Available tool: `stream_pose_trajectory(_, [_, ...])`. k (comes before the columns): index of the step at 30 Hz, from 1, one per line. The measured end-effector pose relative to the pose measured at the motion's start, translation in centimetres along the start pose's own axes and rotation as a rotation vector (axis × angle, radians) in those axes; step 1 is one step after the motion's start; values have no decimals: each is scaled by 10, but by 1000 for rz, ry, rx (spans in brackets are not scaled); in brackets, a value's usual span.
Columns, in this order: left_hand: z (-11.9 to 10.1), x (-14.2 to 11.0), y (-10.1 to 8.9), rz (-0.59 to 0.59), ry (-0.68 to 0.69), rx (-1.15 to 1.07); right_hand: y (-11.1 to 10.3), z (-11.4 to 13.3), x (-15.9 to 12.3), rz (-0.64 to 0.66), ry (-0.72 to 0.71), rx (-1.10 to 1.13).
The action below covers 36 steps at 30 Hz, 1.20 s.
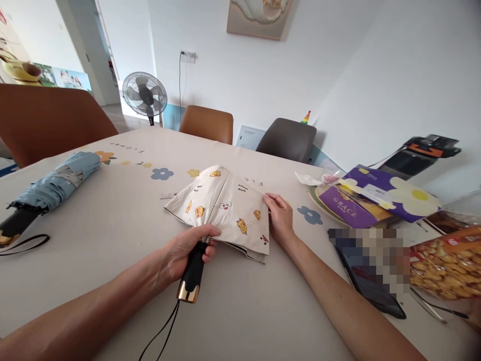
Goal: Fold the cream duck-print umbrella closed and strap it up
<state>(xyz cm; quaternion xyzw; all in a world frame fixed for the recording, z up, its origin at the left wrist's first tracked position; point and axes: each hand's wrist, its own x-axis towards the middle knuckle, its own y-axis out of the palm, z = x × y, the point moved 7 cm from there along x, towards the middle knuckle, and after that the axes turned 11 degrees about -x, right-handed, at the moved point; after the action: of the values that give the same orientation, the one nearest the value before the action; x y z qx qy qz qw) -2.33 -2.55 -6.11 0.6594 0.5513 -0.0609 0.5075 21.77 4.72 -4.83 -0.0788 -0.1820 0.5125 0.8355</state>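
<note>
A cream folding umbrella (225, 210) printed with yellow ducks lies partly collapsed over the table, its fabric fanned out loosely. My left hand (195, 245) is wrapped round its base, where the canopy meets the black handle with a gold end cap (188, 293). A black wrist cord (161, 333) hangs from that cap. At the right edge of the canopy, my right hand (279, 218) pinches the fabric between thumb and fingers. Some of the right fingers are hidden behind the cloth. On the far left lies a blue folded umbrella (60, 183) with a black handle.
The table (131, 281) has a pale flowered cloth. To the right are a purple box (349, 200), a tablet (364, 281), a snack bag (447, 260) and a dark bottle (417, 155). Beyond the table stand chairs (206, 123) and a fan (145, 95).
</note>
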Motion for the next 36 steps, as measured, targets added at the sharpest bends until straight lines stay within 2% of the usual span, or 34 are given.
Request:
stream_pose_trajectory(5, [-9,-1,-2,-24,85,89,5,5,-5,96,58,-9])
stream_pose_trajectory(9, [-19,1,-2,1,187,146,9,9,-7,145,45,-13])
stream_pose_trajectory(16, [-21,1,-7,-64,174,147,15,2,-6,233,49,-118])
stream_pose_trajectory(19, [-21,2,-8,-64,165,139,11,-1,-5,180,62,4])
stream_pose_trajectory(21, [-21,3,-8,-61,159,127,7,-1,-4,122,92,158])
stream_pose_trajectory(23, [-21,3,-8,-56,155,113,8,1,-4,124,148,310])
stream_pose_trajectory(25, [-21,4,-9,-49,153,104,15,5,-7,198,238,415])
stream_pose_trajectory(27, [-20,4,-9,-42,153,97,27,8,-14,326,346,459])
stream_pose_trajectory(31, [-20,5,-8,-33,143,87,45,14,-34,597,488,418])
stream_pose_trajectory(33, [-20,6,-8,-31,129,80,43,16,-39,634,522,363])
stream_pose_trajectory(36, [-19,8,-8,-15,115,60,34,25,-32,567,474,380])
